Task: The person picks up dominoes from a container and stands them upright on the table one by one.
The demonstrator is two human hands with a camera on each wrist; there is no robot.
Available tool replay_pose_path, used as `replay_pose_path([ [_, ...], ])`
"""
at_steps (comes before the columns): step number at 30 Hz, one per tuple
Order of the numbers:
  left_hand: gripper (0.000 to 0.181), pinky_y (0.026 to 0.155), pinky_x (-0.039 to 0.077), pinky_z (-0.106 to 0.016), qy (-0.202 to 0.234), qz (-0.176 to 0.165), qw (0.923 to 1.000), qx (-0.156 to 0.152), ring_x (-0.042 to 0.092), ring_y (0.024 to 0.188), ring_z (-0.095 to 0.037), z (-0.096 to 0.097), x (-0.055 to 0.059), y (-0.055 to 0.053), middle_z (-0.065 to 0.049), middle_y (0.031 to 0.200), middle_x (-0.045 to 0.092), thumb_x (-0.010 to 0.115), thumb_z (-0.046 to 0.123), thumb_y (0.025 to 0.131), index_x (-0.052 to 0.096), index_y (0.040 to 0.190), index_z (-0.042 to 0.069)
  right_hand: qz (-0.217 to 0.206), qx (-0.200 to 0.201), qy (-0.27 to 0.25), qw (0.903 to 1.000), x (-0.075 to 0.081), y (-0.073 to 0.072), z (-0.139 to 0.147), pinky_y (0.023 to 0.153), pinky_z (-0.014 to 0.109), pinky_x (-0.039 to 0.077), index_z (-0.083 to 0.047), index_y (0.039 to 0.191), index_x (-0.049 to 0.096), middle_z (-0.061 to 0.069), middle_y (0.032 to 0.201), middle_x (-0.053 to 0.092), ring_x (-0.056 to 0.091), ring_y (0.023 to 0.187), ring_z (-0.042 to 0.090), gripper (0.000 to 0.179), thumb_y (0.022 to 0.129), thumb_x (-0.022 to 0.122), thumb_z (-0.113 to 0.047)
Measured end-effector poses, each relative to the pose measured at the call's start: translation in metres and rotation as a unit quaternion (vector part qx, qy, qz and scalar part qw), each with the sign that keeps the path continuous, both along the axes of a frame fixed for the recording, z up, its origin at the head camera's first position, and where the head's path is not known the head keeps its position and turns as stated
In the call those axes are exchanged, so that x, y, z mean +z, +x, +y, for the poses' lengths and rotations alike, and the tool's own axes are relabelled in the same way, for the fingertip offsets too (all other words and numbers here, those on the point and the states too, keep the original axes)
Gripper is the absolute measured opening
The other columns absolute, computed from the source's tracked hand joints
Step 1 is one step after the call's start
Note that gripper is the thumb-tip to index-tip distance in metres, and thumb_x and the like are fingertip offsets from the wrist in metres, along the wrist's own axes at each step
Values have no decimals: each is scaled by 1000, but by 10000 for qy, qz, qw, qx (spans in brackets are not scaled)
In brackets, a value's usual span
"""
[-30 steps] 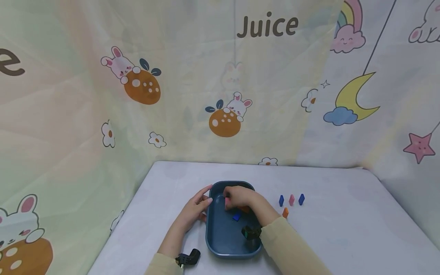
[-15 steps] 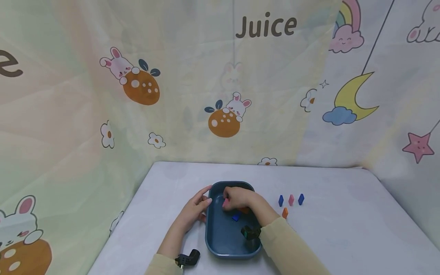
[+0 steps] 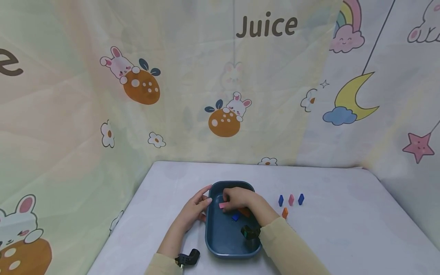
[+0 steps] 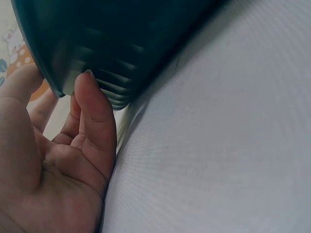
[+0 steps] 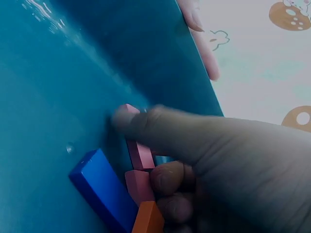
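Note:
In the head view, a dark blue-green tray lies on the table. My left hand rests at its left side, the thumb against the ribbed outer wall. Inside the tray, my right hand pinches a small pink block. The right wrist view has the thumb over this block, fingers curled below. Close to those fingers sit a second pink block, a blue block and an orange block, partly cut off by the frame.
Right of the tray, two blue blocks, a pink block and an orange block stand on the white table. A cartoon-printed cloth hangs behind the table and at its left.
The pink block at my right fingertips has turned from upright to sideways, its end now pointing left. My left hand and the tray have stayed in place.

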State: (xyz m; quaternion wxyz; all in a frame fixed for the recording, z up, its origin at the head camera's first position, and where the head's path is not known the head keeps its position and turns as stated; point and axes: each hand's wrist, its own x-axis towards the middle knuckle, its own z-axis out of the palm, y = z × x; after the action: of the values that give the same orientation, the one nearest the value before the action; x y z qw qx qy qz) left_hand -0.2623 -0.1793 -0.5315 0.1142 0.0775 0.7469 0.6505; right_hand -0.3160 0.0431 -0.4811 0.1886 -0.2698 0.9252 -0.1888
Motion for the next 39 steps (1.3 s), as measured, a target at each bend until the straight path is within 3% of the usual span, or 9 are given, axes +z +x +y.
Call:
replay_pose_path([
  [4, 50, 57, 56, -32, 5, -16, 10000, 6, 58, 80, -20, 0, 0, 0, -17, 115, 52, 60, 33, 99, 43, 145, 42, 29, 68, 39, 10000, 0, 1, 0, 57, 28, 49, -23, 94, 60, -5, 78, 61, 58, 68, 13, 17, 88, 72, -33],
  [14, 51, 57, 56, -32, 49, -1, 10000, -40, 58, 78, -19, 1, -1, -1, -16, 113, 52, 60, 33, 99, 43, 145, 42, 108, 211, 57, 9997, 1, 1, 1, 57, 27, 48, -23, 90, 60, -6, 74, 60, 56, 66, 11, 17, 92, 68, -38],
  [26, 53, 59, 57, -33, 48, -52, 10000, -18, 59, 80, -21, 1, -1, 0, -15, 113, 53, 62, 39, 96, 43, 145, 42, 80, -21, -332, 9994, 26, 10, 6, 57, 27, 53, -22, 103, 57, -2, 77, 62, 63, 61, 14, 15, 93, 66, -29],
  [33, 52, 58, 56, -33, 53, -16, 10000, 46, 59, 80, -21, 2, -1, 0, -14, 112, 53, 63, 36, 96, 44, 145, 41, 104, 102, -962, 9953, 45, 12, 32, 62, 29, 53, -21, 102, 56, -2, 79, 61, 59, 66, 15, 18, 87, 66, -18],
  [39, 51, 56, 56, -32, 14, 14, 9999, 170, 59, 80, -20, 3, -1, 1, -13, 110, 54, 64, 37, 96, 46, 143, 42, 349, 192, -1367, 9898, 60, 21, 69, 64, 28, 51, -20, 105, 54, -5, 78, 63, 58, 69, 13, 17, 91, 63, -17],
])
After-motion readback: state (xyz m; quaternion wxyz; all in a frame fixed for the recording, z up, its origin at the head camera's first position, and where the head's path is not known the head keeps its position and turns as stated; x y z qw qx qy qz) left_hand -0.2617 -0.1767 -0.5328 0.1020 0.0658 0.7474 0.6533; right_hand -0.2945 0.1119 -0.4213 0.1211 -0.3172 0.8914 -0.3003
